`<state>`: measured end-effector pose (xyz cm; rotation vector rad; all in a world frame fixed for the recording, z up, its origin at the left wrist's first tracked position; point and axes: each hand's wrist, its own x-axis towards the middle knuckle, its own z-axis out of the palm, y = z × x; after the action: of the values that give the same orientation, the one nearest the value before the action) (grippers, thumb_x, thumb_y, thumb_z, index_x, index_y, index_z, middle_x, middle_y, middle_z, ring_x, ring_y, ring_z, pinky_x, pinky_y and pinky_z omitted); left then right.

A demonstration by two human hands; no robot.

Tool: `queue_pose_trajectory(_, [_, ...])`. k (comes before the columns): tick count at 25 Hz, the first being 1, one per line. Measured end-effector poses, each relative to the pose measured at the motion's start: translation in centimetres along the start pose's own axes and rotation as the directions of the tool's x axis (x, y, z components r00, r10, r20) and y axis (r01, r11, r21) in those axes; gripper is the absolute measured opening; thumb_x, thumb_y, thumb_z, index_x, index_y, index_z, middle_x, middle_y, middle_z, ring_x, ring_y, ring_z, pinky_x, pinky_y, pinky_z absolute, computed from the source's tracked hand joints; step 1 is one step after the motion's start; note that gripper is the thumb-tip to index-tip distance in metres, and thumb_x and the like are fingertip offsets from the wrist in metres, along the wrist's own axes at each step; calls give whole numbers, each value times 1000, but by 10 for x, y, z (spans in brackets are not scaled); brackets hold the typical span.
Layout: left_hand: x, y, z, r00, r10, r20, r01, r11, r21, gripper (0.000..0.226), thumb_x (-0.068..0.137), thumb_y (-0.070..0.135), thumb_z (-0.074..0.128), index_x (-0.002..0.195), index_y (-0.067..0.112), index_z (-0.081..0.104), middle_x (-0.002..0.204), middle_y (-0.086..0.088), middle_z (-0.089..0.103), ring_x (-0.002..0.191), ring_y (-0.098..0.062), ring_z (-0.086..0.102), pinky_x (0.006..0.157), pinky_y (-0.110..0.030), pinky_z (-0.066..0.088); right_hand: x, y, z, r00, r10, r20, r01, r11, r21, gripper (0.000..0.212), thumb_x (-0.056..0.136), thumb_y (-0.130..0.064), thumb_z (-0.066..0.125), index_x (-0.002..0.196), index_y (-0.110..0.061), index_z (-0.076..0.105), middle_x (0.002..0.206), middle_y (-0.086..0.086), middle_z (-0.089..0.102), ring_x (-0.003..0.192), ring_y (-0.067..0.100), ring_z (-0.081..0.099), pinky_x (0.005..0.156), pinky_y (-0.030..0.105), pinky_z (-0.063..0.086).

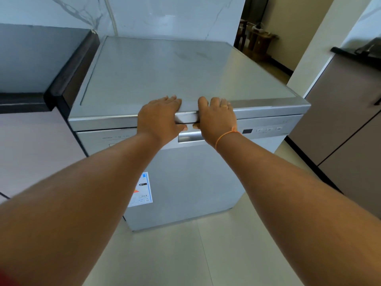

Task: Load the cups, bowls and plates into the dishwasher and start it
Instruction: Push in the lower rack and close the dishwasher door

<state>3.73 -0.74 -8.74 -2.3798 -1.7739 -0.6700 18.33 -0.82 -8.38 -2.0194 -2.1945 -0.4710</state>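
Both grips clamp the dishwasher point(185, 182) top's near edge, left hand point(159, 117) & right hand point(217, 118) side by side above door handle point(190, 137); door shut, no crockery visible; risk: fingers slip or pinch in door gap when pulling.

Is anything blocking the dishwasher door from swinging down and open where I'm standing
Nothing visible does. Both the left hand and right hand grip the top edge of the dishwasher, and the tiled floor before its door looks bare.
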Motion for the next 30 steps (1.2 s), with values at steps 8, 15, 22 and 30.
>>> queue_pose_trajectory(8, [16,-15,-28,955,89,284,-88,996,-15,65,87,32,56,145,30,26,154,9,24,140,-14,28,108,-32,31,20,-11,-16,984,-35,177,51,995,-86,30,86,-8,59,114,-12,48,100,15,64,102,39,53,79,40,48])
queue_pose_trajectory(15, [17,-29,-32,890,223,397,-188,974,-126,74,88,14,56,148,25,14,157,4,12,144,-17,17,113,-31,23,16,-4,-28,944,-195,267,245,954,-170,36,91,-29,53,118,-8,40,103,17,60,103,42,53,71,38,46])
queue_pose_trajectory(22, [15,-33,-20,889,294,351,-291,955,-63,77,88,15,55,149,18,8,158,0,6,145,-18,10,116,-27,10,13,3,-39,947,-197,254,280,893,-351,54,47,-49,79,80,-8,66,59,24,64,52,33,64,41,24,43])
queue_pose_trajectory(30, [18,-38,-32,904,162,396,-76,972,-224,65,89,38,49,146,19,25,156,-1,17,145,-17,12,116,-28,10,-8,-2,-28,976,-117,184,106,992,69,61,84,-50,44,116,0,59,119,33,57,104,52,56,85,52,48])
